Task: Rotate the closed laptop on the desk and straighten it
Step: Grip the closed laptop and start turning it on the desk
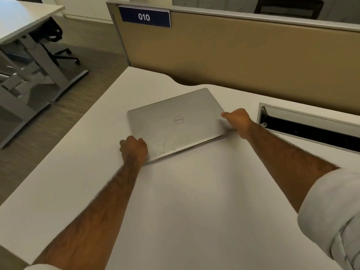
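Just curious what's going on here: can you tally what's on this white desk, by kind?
Laptop, silver, closed: 1
Hands gripping its corners, left hand and right hand: 2
Open cable hatch in the desk: 1
Total: 4

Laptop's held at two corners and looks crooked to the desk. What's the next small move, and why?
Probably a small turn: draw the left hand toward you while the right hand pushes away. The closed laptop lies flat but skewed, its vented near edge running at an angle to the divider panel behind the desk. The hands grip opposite near corners, so they can pivot it without lifting.
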A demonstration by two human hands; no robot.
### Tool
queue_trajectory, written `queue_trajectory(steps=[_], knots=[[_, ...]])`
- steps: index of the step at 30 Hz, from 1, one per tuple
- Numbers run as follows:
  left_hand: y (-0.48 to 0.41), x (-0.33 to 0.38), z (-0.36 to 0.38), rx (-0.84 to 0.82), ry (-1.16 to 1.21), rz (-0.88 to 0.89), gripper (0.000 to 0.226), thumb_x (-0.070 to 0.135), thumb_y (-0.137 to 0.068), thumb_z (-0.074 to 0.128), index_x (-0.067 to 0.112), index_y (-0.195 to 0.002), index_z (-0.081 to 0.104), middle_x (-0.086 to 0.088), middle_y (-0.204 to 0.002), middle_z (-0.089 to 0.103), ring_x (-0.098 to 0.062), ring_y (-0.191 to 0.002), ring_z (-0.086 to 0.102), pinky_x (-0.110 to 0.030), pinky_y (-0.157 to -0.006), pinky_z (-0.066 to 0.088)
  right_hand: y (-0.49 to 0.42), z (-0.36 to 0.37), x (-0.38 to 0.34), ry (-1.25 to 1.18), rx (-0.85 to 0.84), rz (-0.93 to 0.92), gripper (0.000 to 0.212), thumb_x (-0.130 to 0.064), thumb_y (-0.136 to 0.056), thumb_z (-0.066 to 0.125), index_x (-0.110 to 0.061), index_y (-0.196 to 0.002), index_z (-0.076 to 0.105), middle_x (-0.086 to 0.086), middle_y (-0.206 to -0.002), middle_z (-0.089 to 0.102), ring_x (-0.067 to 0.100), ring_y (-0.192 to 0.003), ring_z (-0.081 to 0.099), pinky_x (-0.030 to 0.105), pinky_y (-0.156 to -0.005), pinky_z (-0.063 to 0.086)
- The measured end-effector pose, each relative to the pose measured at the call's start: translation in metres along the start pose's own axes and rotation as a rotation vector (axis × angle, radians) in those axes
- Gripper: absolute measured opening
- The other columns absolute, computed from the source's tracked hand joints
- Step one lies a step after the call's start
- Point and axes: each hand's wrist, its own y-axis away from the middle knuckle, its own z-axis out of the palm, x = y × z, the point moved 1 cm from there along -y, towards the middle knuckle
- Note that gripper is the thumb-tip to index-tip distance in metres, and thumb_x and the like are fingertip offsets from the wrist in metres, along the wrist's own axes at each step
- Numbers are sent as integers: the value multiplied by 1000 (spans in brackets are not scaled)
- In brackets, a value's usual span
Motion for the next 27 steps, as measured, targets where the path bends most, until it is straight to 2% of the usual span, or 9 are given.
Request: queue_trajectory(steps=[2, 5, 9, 12, 14, 19, 21, 24, 27], knots=[[-4, -2, 1, -6, 35, -17, 43, 29, -93, 47, -2, -121, 56, -26, -130, 51, -45, -119, 52, -46, -98, 45, 0, -4, 1, -50, -12, 28, 42, -23, -91, 68, 3, -122, 57, 12, -108, 52, 24, -97, 50, 36, -86, 44], [-9, -5, 0, -38, 84, -29, 42, 32, -90, 52, 1, -119, 58, -24, -127, 55, -44, -116, 55, -47, -100, 47, -3, -5, 4, -13, -12, 37, 29, -14, -86, 73, 0, -108, 60, 13, -102, 53, 22, -85, 52, 34, -80, 42], [-11, -9, -3, -51, 130, -9, 38, 30, -88, 55, 2, -113, 59, -22, -123, 59, -42, -111, 58, -45, -98, 49, -13, 0, 8, 213, -11, -9, 25, -18, -83, 77, 2, -91, 63, 13, -99, 57, 22, -91, 54, 29, -77, 42], [-9, -8, -5, -47, 150, -2, 37, 28, -88, 58, 2, -113, 60, -22, -123, 60, -42, -112, 58, -44, -98, 49, -17, -2, 15, 293, -26, -11, 40, -25, -81, 78, 7, -104, 67, 11, -96, 59, 21, -90, 56, 26, -72, 41], [-5, -9, -6, -47, 160, -4, 35, 27, -88, 58, 2, -113, 60, -22, -123, 61, -41, -112, 58, -42, -97, 49, -16, -5, 21, 285, -37, -12, 44, -27, -80, 79, 7, -105, 67, 11, -96, 60, 22, -92, 58, 22, -64, 40], [9, -8, -6, -51, 182, 7, 34, 25, -90, 59, 2, -115, 59, -21, -125, 60, -39, -114, 57, -38, -94, 46, -9, -16, 30, 299, -57, -36, 37, -28, -86, 74, 7, -98, 66, 15, -98, 58, 23, -93, 53, 28, -80, 41], [16, -7, -6, -51, 196, 0, 35, 24, -90, 59, 3, -118, 58, -21, -127, 59, -38, -115, 57, -37, -94, 45, -6, -20, 36, 282, -53, -34, 39, -28, -85, 75, 8, -99, 67, 14, -99, 60, 21, -93, 54, 27, -78, 39], [30, -7, -4, -59, 229, -11, 37, 22, -92, 58, 1, -122, 56, -20, -130, 58, -37, -117, 56, -36, -94, 45, 0, -28, 46, 170, -45, -11, 41, -20, -81, 80, 11, -104, 67, 15, -98, 62, 23, -91, 57, 31, -76, 46], [45, -7, -1, -68, 258, -14, 38, 20, -92, 58, 0, -124, 55, -20, -131, 57, -37, -119, 56, -37, -97, 45, 12, -41, 57, 93, -66, -12, 27, -11, -79, 80, 9, -92, 67, 14, -83, 59, 22, -79, 56, 27, -65, 45]])
